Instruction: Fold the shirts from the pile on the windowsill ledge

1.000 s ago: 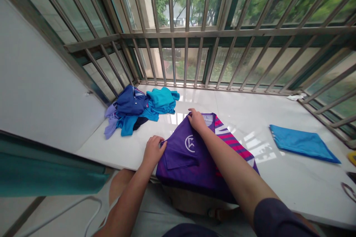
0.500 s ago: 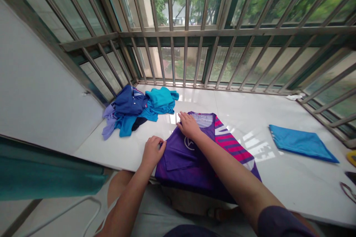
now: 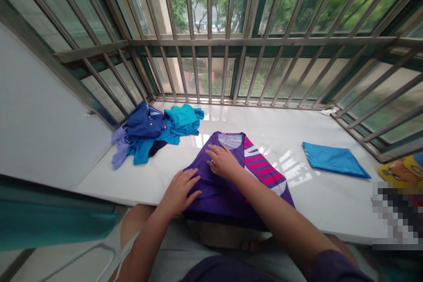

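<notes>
A purple jersey point(image 3: 214, 191) with a pink-and-white striped sleeve lies face up, its collar away from me and its lower part over the near edge. My left hand point(image 3: 178, 191) rests at the jersey's left side, fingers spread and partly on the cloth. Just below the collar, my right hand point(image 3: 225, 164) lies over the chest with its fingers apart, covering most of the white print. Neither hand grips the fabric.
The jersey lies on a white ledge point(image 3: 264, 123) below a barred window. Crumpled clothes point(image 3: 145, 123) are heaped at the back left. To the right are a folded blue garment point(image 3: 335, 160) and a yellow patterned item point(image 3: 403, 169). A teal curtain point(image 3: 56, 216) hangs at left.
My left fingers have spread from a near-pinch at the jersey's edge. My right hand has slid from the left shoulder toward the chest. The folded flap on the left looks flattened. The view has shifted right.
</notes>
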The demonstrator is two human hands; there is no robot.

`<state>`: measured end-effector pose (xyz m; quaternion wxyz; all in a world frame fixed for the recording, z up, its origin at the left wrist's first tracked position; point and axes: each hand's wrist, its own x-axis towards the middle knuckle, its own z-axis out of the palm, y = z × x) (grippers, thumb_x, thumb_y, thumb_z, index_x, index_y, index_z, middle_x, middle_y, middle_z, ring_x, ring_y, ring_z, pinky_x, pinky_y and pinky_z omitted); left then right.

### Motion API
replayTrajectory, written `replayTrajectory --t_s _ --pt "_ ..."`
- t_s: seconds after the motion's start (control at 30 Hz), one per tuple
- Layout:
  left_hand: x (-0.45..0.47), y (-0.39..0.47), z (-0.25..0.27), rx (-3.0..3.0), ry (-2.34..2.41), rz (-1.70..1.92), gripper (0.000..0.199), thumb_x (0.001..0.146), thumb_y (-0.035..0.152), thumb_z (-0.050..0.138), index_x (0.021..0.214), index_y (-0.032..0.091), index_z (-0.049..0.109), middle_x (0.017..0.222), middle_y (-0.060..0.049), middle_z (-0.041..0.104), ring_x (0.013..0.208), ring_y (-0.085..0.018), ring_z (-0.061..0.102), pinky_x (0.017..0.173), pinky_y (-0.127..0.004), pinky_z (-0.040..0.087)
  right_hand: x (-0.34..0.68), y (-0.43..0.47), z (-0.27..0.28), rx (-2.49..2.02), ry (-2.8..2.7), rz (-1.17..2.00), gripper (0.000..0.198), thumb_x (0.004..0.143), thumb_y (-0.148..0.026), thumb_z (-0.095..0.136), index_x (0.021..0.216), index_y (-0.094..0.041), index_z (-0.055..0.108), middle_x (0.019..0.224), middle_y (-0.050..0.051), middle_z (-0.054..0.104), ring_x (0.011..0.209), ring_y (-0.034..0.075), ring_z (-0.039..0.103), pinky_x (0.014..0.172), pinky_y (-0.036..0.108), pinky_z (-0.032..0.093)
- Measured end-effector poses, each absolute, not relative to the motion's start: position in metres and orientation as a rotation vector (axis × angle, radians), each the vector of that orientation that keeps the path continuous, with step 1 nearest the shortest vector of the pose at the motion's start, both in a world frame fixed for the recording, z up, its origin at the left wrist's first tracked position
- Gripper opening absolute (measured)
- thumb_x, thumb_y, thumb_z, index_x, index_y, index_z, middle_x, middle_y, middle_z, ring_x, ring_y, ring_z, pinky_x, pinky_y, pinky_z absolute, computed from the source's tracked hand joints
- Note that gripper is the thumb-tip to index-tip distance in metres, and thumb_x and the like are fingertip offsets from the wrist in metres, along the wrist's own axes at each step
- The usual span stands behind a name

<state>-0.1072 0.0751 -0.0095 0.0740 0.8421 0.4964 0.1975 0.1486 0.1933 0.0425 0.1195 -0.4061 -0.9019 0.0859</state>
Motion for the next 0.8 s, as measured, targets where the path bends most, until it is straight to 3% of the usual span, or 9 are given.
replayTrajectory --t_s 0.1,0.2,0.43,0.57,0.7,0.8 --pt "-0.107 0.055 -0.013 2.561 1.448 0.523 0.025 0.1 0.04 0.073 0.123 0.03 0.077 0.142 -0.01 0.073 0.13 -0.032 0.068 0.115 -0.053 0.053 0.177 0.144 0.04 -1.092 -2.63 0.349 0.05 0.106 -0.041 0.065 0.154 -0.026 0.062 0.167 0.013 0.053 0.153 0.032 0.05 0.13 0.056 0.033" --pt "-0.109 0.047 -0.017 2.596 1.447 0.503 0.012 0.104 0.029 0.066 0.107 0.027 0.077 0.129 -0.008 0.079 0.117 -0.029 0.073 0.107 -0.049 0.056 0.194 0.109 0.024 -0.991 -2.684 0.436 0.069 0.104 -0.048 0.069 0.167 -0.029 0.047 0.173 0.012 0.044 0.163 0.033 0.035 0.134 0.063 0.022" --pt "-0.12 0.042 0.002 2.683 1.388 0.398 0.015 0.104 0.018 0.062 0.108 0.024 0.076 0.131 -0.006 0.078 0.12 -0.026 0.073 0.112 -0.047 0.054 0.193 0.093 -0.007 -1.052 -2.768 0.578 0.085 0.108 -0.068 0.052 0.176 -0.025 0.026 0.181 0.01 0.025 0.17 0.032 0.014 0.136 0.065 0.003" --pt "-0.111 0.04 0.015 2.604 1.51 0.317 0.011 0.103 0.032 0.068 0.106 0.022 0.074 0.12 -0.009 0.08 0.111 -0.029 0.074 0.1 -0.046 0.058 0.191 0.089 -0.007 -1.021 -2.766 0.593 0.088 0.107 -0.071 0.05 0.177 -0.024 0.024 0.182 0.011 0.023 0.17 0.033 0.013 0.135 0.067 0.001" --pt "-0.081 0.072 0.025 2.41 1.771 0.41 0.023 0.109 0.033 0.054 0.111 0.021 0.073 0.108 -0.01 0.079 0.1 -0.028 0.074 0.093 -0.043 0.058 0.192 0.096 0.001 -0.965 -2.7 0.598 0.076 0.11 -0.062 0.052 0.174 -0.024 0.034 0.18 0.013 0.03 0.168 0.034 0.023 0.135 0.067 0.012" --pt "-0.052 0.128 0.038 2.228 1.89 0.479 0.027 0.108 0.027 0.049 0.113 0.021 0.075 0.114 -0.011 0.08 0.108 -0.026 0.074 0.099 -0.037 0.054 0.201 0.132 0.015 -1.144 -2.525 0.52 0.046 0.114 -0.039 0.049 0.157 -0.027 0.059 0.162 0.01 0.058 0.151 0.025 0.051 0.13 0.047 0.034"
